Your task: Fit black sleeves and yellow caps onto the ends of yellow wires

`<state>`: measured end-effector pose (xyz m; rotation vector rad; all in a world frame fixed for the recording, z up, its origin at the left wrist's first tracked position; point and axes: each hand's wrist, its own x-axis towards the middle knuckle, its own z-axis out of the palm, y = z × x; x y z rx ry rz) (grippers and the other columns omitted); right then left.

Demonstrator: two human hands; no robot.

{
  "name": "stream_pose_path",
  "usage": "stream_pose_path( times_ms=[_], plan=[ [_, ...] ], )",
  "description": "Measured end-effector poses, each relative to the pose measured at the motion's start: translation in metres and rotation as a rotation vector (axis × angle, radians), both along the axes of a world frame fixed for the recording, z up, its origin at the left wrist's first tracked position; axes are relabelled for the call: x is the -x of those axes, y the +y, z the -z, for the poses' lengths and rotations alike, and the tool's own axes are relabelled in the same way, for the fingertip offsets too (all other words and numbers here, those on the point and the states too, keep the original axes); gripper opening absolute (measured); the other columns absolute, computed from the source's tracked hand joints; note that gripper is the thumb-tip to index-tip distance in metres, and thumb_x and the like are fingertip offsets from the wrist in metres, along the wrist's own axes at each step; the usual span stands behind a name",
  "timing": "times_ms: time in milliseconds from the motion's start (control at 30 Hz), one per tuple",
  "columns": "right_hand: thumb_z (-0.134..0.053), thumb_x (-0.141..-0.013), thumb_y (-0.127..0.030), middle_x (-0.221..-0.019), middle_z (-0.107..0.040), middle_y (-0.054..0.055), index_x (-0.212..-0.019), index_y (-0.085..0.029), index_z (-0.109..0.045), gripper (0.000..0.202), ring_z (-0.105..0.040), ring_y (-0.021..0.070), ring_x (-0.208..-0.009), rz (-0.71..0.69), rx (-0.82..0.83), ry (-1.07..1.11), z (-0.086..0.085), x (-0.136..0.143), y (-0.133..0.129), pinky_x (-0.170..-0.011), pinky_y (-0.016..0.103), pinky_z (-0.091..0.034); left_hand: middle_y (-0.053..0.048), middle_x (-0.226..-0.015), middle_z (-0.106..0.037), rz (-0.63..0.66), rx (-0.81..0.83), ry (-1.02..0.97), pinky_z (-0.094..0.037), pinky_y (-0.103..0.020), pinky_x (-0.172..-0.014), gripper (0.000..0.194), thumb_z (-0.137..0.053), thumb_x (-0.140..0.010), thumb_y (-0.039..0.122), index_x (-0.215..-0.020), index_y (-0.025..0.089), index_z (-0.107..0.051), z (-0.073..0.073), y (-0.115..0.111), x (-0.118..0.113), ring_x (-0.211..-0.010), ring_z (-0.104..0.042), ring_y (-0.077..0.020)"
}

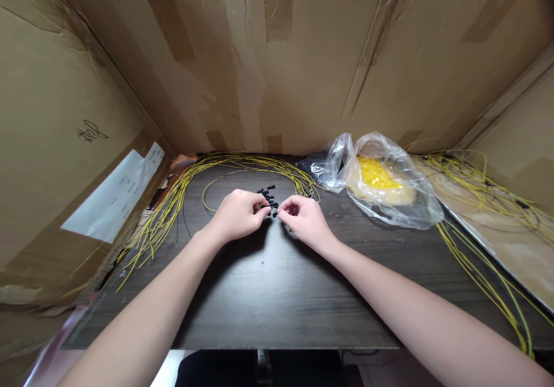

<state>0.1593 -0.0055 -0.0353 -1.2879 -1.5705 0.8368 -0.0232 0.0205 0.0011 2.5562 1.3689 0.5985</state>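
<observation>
Several small black connectors (270, 187) lie on the dark table between and just beyond my hands. My left hand (243, 214) is closed in a pinch beside them; a small dark piece shows at its fingertips, too small to name. Facing it, my right hand (305, 218) is also pinched, with a small black part at its fingertips. The two hands are close together but apart. Behind them, a bundle of yellow wires (236, 159) arcs across the table, its loose ends at the left and its other ends just beyond my right hand.
An open clear plastic bag (422, 202) of yellow pieces (375, 172) sits at the back right, beside a bag of black pieces (322, 165). More yellow wires (470, 185) lie on cardboard at the right. Cardboard walls (303, 64) enclose the table (268, 300).
</observation>
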Motion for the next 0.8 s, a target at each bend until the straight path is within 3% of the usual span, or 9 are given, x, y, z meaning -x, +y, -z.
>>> stream_pose_path(
  times_ms=[800],
  plan=[
    [-0.061,-0.07,-0.019,-0.066,-0.061,0.0,-0.066,-0.017,-0.062,0.005,-0.055,0.0136,-0.063,0.053,-0.063,-0.033,0.0001,0.0002,-0.0011,-0.062,0.026,-0.042,-0.004,-0.074,-0.073,0.023,0.011,-0.004,-0.041,-0.028,-0.062,0.017,-0.062,-0.083,0.029,-0.085,0.02,-0.076,0.001,0.0016,0.0007,-0.065,-0.063,-0.0177]
  ],
)
